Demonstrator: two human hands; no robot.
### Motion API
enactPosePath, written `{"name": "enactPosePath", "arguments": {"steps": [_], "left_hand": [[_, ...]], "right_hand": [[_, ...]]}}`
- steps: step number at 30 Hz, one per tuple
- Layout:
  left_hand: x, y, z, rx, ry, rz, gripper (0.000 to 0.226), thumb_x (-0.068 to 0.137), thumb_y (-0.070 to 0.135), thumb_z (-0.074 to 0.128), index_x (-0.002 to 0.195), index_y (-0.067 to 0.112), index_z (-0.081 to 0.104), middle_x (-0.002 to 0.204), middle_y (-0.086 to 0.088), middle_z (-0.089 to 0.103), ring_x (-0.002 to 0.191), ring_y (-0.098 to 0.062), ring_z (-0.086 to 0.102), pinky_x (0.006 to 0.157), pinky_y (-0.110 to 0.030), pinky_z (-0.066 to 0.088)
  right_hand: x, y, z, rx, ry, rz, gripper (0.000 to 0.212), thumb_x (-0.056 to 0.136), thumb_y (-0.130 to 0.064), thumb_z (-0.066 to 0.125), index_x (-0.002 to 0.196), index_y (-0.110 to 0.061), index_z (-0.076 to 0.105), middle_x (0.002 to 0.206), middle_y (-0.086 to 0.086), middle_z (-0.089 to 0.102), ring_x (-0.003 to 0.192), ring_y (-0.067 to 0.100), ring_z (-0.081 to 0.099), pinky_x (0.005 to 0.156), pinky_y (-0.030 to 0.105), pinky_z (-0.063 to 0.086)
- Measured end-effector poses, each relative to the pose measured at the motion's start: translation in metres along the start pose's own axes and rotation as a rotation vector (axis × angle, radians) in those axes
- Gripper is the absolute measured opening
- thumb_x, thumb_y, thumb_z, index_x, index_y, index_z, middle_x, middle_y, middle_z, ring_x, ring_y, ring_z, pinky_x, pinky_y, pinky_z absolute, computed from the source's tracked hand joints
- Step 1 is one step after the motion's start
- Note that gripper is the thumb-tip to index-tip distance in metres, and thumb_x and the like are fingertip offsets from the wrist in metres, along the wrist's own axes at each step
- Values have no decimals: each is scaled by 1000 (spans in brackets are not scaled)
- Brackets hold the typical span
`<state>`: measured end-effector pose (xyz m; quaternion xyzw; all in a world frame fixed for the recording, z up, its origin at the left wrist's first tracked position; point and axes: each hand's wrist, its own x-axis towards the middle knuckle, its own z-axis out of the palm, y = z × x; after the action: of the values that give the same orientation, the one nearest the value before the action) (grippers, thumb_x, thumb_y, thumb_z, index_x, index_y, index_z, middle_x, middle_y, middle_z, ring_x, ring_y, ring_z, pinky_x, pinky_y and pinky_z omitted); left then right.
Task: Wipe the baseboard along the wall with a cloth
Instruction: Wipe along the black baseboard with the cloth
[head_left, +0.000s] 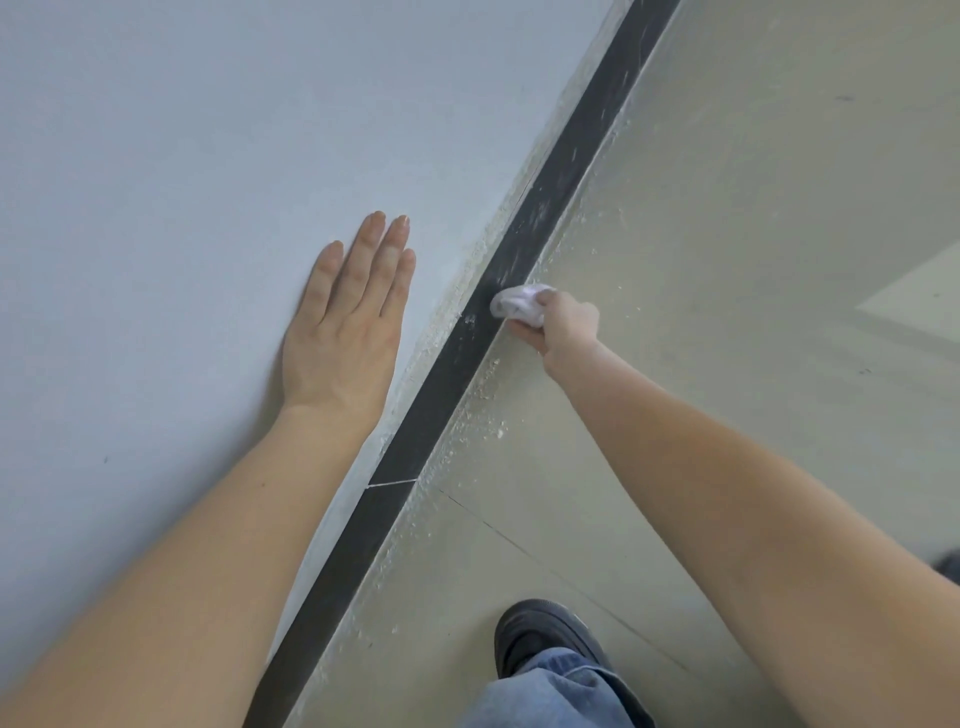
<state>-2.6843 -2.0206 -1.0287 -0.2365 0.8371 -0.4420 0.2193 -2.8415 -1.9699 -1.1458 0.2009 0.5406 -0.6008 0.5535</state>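
baseboard (441, 379), dark, dusty ahead. right hand (563, 322) grips wadded cloth (517, 301) against it; left hand (348, 317) flat on wall (182, 156). risk: smearing, dust dropping onto floor (727, 260).

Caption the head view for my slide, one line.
The right hand presses a white cloth against the dark baseboard while the left hand rests flat on the wall.

Blue denim jeans (550, 691), faded and creased along the leg, are being worn. A black shoe (540, 631) with a rounded, slightly scuffed toe is being worn beneath the wide hem. Both forearms (208, 545) are being left bare down to the left hand (345, 332) and the right hand (563, 325).
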Motion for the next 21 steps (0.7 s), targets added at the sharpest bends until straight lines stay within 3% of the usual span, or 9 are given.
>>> {"name": "enactPosePath", "arguments": {"steps": [3, 6, 8, 11, 12, 14, 16, 19, 21], "left_hand": [[0, 1, 1, 8, -6, 11, 83, 97, 35, 39, 146, 6, -22, 152, -11, -30, 141, -29, -23, 102, -49, -28], [1, 1, 2, 6, 5, 9, 84, 97, 36, 40, 146, 6, -21, 153, -11, -29, 142, -29, -23, 103, -48, -28], [1, 1, 1, 1, 12, 11, 84, 96, 36, 41, 146, 7, -20, 153, -10, -29, 141, -28, -23, 103, -47, -28], [1, 1, 3, 7, 26, 2, 82, 97, 35, 40, 147, 8, -19, 154, -9, -27, 142, -27, -22, 103, -46, -28], [1, 1, 4, 8, 33, 2, 81, 98, 35, 40, 147, 8, -18, 154, -9, -27, 142, -27, -21, 103, -46, -28], [0, 1, 4, 19, 46, 4, 79, 98, 35, 38, 148, 8, -17, 155, -8, -25, 143, -26, -19, 103, -46, -27], [0, 2, 7, 32, 66, 6, 78, 98, 36, 38, 148, 9, -15, 156, -8, -21, 144, -25, -15, 105, -46, -24], [-1, 2, 8, 60, 75, 5, 79, 97, 39, 39, 149, 8, -13, 157, -9, -19, 145, -26, -12, 107, -46, -21], [-1, 2, 7, 63, 66, 7, 80, 97, 38, 39, 148, 7, -15, 156, -9, -21, 145, -26, -14, 106, -46, -23]], "right_hand": [[6, 12, -12, -142, 142, -73, 8, 88, -16, 52, 82, -10, 52, 81, 9, 59, 70, 25, 65, 74, 39, 58], [-13, 55, -11, -411, -16, 38, 21, 91, -19, 52, 71, -14, 48, 74, 6, 57, 63, 20, 60, 71, 37, 58], [-32, 93, -6, -510, -175, 201, 13, 91, -15, 52, 80, -9, 55, 79, 9, 60, 66, 22, 62, 71, 38, 59], [-53, 124, 10, -411, -397, 410, 24, 91, -5, 49, 112, 4, 58, 95, 17, 64, 74, 26, 65, 75, 38, 60], [-57, 123, 16, -365, -424, 425, 25, 92, -2, 47, 114, 5, 57, 97, 16, 62, 78, 26, 64, 80, 37, 59], [-56, 107, 26, -301, -431, 409, 16, 92, 5, 41, 95, 2, 57, 98, 17, 59, 75, 24, 62, 77, 34, 58], [-47, 83, 32, -260, -396, 392, 21, 90, 8, 34, 80, 0, 51, 91, 17, 56, 67, 21, 58, 68, 31, 56], [-28, 52, 33, -208, -326, 346, 23, 92, 7, 32, 77, -3, 46, 77, 12, 50, 60, 18, 53, 59, 29, 54], [-16, 36, 34, -196, -281, 244, 20, 94, 0, 36, 77, -8, 43, 79, 8, 48, 64, 16, 53, 47, 24, 55]]}}
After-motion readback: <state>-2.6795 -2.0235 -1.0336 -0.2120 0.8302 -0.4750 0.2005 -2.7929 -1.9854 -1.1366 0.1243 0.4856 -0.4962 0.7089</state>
